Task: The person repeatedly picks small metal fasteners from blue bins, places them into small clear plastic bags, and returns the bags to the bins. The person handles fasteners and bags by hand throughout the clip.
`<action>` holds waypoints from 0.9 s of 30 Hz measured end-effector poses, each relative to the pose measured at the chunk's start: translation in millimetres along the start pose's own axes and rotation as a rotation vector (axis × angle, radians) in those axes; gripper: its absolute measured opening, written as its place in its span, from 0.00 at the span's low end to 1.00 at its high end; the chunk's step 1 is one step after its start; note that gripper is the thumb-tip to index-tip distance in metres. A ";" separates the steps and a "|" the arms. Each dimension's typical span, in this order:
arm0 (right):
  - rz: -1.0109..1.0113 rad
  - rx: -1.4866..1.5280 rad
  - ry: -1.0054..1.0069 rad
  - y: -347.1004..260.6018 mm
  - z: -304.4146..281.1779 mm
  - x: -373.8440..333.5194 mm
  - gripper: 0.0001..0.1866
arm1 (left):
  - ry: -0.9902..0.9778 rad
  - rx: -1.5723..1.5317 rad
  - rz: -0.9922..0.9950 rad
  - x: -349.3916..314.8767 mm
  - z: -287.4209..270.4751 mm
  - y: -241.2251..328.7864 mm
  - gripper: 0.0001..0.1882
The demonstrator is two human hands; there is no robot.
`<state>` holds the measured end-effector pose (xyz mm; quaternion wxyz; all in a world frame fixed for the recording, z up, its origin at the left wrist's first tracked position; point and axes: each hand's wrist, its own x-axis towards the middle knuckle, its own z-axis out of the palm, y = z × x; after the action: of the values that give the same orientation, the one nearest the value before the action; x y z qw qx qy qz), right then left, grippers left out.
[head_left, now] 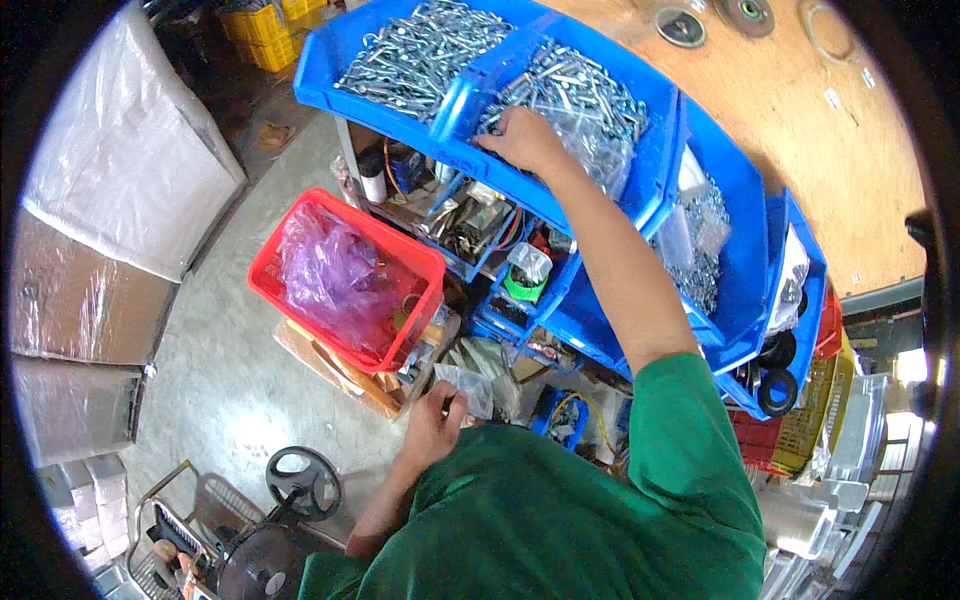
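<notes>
Floor [225,345] grey | board [845,170] wooden | left hand [434,428] pinching bag [470,388] | right hand [530,142] in bin [500,178], grip unclear

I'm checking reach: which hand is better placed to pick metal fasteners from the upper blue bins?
Probably the right hand: it reaches into a blue bin beside metal fasteners. The left hand is near the body, holding a clear plastic bag.
</notes>
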<state>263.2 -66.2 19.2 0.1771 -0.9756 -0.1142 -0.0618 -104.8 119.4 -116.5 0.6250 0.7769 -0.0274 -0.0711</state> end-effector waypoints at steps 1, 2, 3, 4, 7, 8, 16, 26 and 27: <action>0.030 -0.062 -0.025 -5.2 3.9 2.9 0.24 | 0.018 -0.023 -0.029 -2.6 -4.2 -1.3 0.14; 0.031 -0.052 0.042 -4.1 9.7 4.4 0.22 | 0.078 -0.037 -0.043 -6.2 -7.7 0.3 0.14; 0.028 -0.096 0.036 -3.0 9.2 8.8 0.21 | 0.074 -0.054 -0.073 -6.1 -13.2 1.1 0.13; 0.021 -0.138 0.021 -3.9 10.8 13.7 0.20 | 0.076 -0.072 -0.111 -9.3 -19.5 -0.9 0.12; 0.019 -0.151 0.055 -0.1 18.9 18.0 0.17 | 0.074 -0.098 -0.137 -16.8 -32.3 -4.1 0.12; 0.017 -0.150 0.056 -7.3 19.6 13.4 0.15 | 0.080 -0.103 -0.130 -17.9 -36.0 -4.8 0.12; -0.025 -0.290 -0.037 6.8 16.2 19.8 0.11 | 0.100 0.034 -0.067 -16.4 -46.4 -2.3 0.15; 0.270 0.714 0.053 3.9 -42.9 -20.8 0.11 | 0.123 0.011 0.025 1.0 -69.1 -0.1 0.14; 0.289 0.861 0.057 4.1 -49.0 -23.3 0.10 | 0.119 0.032 0.036 4.2 -70.4 -1.3 0.14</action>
<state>237.8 -92.2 59.6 0.5765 -0.8169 0.0125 -0.0102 -90.5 187.2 -103.4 0.6141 0.7891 -0.0051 -0.0130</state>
